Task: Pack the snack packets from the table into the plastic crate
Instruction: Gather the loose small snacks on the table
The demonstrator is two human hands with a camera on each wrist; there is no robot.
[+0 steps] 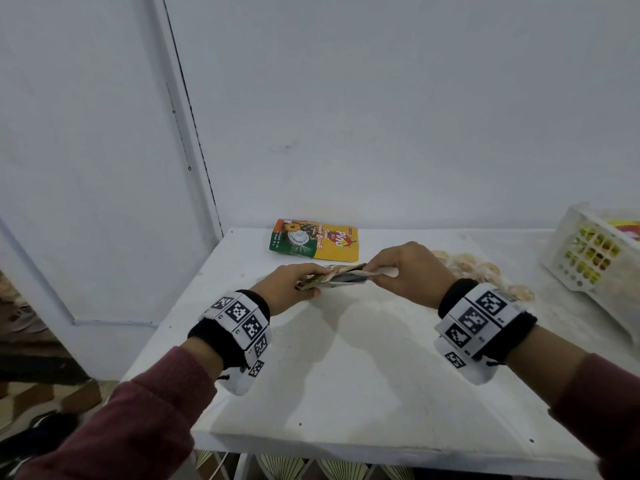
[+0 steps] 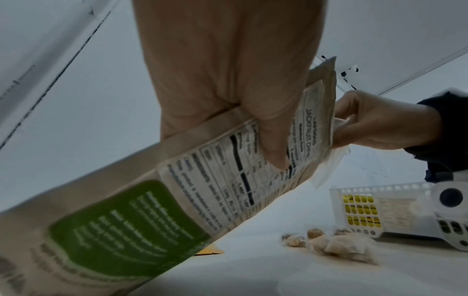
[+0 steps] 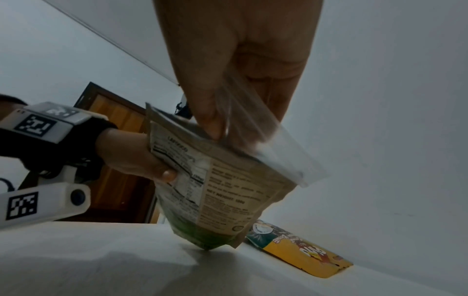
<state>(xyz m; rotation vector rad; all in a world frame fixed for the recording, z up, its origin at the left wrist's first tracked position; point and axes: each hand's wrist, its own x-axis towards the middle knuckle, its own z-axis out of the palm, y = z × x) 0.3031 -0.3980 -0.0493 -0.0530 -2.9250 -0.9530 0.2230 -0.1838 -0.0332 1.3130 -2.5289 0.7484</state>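
tan pouch [image 2: 177,180] with green panel; yellow-and-green packet [image 1: 313,240]; white crate [image 1: 585,252]; white table [image 1: 363,358]

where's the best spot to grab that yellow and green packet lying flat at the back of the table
Probably the near long edge of the yellow and green packet, coming from above and the front. It lies flat on the table close to the wall, so there seems to be little room behind it; sliding fingertips under the free front edge and pinching with the thumb on top looks easiest. Both hands are busy with the brown pouch.
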